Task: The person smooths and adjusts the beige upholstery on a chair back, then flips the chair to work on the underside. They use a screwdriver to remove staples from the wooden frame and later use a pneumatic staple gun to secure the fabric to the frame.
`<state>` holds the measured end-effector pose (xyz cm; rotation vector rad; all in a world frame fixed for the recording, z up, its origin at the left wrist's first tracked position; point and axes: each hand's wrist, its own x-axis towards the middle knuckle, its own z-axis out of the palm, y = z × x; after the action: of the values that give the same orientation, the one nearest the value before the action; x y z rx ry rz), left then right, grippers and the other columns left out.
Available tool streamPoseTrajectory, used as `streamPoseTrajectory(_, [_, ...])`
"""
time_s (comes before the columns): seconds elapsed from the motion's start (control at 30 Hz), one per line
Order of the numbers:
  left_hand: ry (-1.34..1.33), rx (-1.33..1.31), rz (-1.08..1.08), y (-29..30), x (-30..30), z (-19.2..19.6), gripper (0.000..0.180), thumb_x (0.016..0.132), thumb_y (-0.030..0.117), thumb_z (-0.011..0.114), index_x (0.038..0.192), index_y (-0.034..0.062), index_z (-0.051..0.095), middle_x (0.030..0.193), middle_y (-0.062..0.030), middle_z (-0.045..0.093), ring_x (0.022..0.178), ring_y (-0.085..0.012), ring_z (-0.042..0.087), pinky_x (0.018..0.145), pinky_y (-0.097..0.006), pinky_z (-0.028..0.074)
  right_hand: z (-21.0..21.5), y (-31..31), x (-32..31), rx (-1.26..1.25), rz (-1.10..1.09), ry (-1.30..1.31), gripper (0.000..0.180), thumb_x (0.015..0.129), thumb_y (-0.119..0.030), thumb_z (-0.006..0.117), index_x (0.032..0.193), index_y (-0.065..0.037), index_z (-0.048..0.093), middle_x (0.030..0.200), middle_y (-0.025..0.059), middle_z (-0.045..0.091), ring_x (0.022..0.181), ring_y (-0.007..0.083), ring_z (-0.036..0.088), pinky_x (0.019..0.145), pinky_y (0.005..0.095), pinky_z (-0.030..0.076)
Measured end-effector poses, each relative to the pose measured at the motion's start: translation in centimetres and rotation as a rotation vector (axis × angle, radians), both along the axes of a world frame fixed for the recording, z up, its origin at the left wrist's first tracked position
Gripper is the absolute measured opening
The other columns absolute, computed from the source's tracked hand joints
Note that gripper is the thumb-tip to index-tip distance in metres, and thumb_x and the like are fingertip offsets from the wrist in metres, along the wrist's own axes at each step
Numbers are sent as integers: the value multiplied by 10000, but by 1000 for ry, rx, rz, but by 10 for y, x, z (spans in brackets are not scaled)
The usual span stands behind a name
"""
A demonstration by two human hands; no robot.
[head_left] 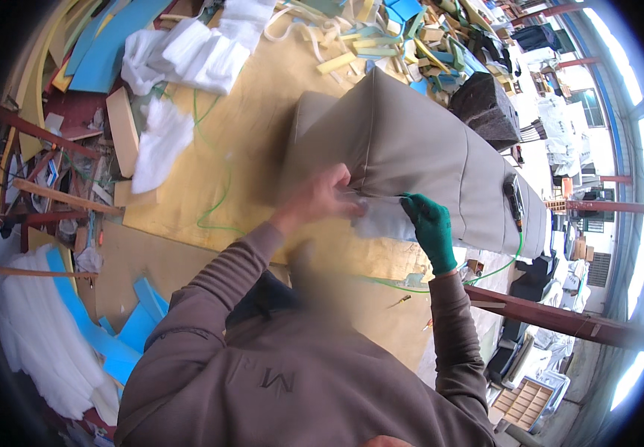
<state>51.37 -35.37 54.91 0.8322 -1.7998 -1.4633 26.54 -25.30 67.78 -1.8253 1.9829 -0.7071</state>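
A large grey upholstered furniture piece (419, 149) with seams lies on the worktable (255, 97) in front of me. At its near edge a thin, pale, translucent sheet (385, 221) stretches between my hands; it is partly blurred. My bare left hand (322, 197) is closed, its curled fingers at the sheet's left end, smeared by motion. My right hand (430, 227), in a green glove, pinches the sheet's upper right edge. On the right end of the upholstery rests a black hand tool (514, 201), likely a staple gun, joined to a green hose (517, 257).
White batting (188, 56) lies at the far left, and foam offcuts (389, 48) are heaped at the back. A dark foam-like block (486, 108) stands behind the upholstery. A red beam (560, 320) crosses at the right. More batting (46, 335) and blue foam (124, 339) sit at lower left.
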Motion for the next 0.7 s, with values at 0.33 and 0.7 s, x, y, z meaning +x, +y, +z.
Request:
streamPoseTrajectory(0.33, [-47,-467,65,21,-15,-24,485,775,350,893,949,59,547,937,-192,638,966,-451,641,837,-532,521,-8,22,15,-178,53,231,162,1008,-143,763,1094,-12,802,901,222,750,723,273,705,695,362,533])
streamPoseTrajectory(0.7, [-54,-524,262,76,-21,-41,291,788,188,814,779,92,539,775,-124,606,782,-389,633,681,-541,491,-3,68,47,-242,119,152,81,946,-39,684,993,-59,747,957,124,741,887,333,717,825,404,541])
